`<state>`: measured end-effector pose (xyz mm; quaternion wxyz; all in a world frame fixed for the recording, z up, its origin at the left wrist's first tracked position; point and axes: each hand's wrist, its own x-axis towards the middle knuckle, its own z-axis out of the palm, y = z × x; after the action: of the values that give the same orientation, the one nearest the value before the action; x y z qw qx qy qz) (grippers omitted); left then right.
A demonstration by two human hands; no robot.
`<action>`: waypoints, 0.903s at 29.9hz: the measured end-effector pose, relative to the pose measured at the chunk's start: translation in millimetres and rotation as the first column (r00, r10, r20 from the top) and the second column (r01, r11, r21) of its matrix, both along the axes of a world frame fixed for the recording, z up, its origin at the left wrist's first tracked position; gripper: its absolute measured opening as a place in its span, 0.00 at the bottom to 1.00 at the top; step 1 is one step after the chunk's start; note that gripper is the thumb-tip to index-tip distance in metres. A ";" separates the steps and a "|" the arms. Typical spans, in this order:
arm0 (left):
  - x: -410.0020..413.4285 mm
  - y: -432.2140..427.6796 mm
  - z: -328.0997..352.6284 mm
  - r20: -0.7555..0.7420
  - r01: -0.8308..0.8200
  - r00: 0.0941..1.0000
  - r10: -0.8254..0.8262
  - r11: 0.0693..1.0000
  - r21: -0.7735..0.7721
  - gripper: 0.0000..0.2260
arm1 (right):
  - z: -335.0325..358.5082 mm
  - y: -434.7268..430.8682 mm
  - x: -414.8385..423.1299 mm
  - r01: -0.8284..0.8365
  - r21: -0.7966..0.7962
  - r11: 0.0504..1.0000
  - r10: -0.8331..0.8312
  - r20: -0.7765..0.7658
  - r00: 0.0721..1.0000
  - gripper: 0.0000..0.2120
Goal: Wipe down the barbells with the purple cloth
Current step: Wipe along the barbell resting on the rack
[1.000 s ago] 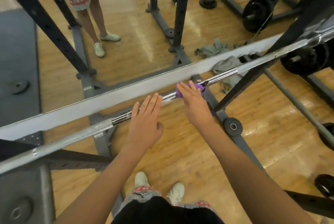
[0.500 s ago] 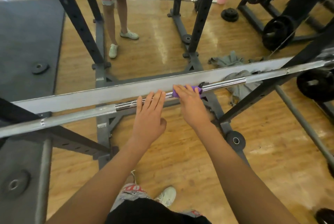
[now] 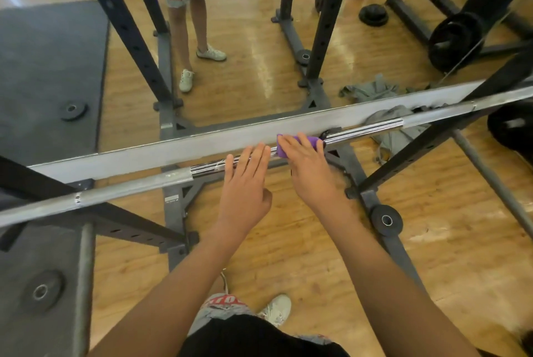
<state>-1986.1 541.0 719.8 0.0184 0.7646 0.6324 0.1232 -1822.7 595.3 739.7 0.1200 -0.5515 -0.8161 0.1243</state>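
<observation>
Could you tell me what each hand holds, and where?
No grip shows: right hand presses the purple cloth from above onto the chrome steel barbell; left hand rests flat on it.

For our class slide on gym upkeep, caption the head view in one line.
Right hand presses the purple cloth onto the barbell; left hand rests flat beside it.

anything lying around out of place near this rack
A crumpled grey cloth lies on the floor beneath the barbell, against the mirror, and a small weight plate sits loose on the mat at left. Nothing looks damaged.
</observation>
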 end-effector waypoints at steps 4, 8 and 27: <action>-1.6 -0.6 1.1 0.008 0.015 1.000 -0.015 1.000 0.001 0.40 | -1.8 9.8 22.6 0.030 0.059 0.998 -0.028 -0.036 0.999 0.34; 0.4 -1.4 0.0 0.012 0.001 1.000 -0.001 1.000 -0.004 0.40 | 3.1 10.9 21.2 0.104 0.041 0.994 -0.100 -0.093 0.991 0.30; -0.7 1.4 -0.4 -0.003 0.013 1.000 -0.013 0.999 -0.046 0.42 | 1.3 2.3 1.1 -0.037 -0.019 0.999 0.033 -0.173 0.984 0.33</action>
<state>-1986.9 542.4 719.4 0.0354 0.7683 0.6301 0.1072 -1821.6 597.6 741.0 0.1818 -0.5257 -0.8107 0.1827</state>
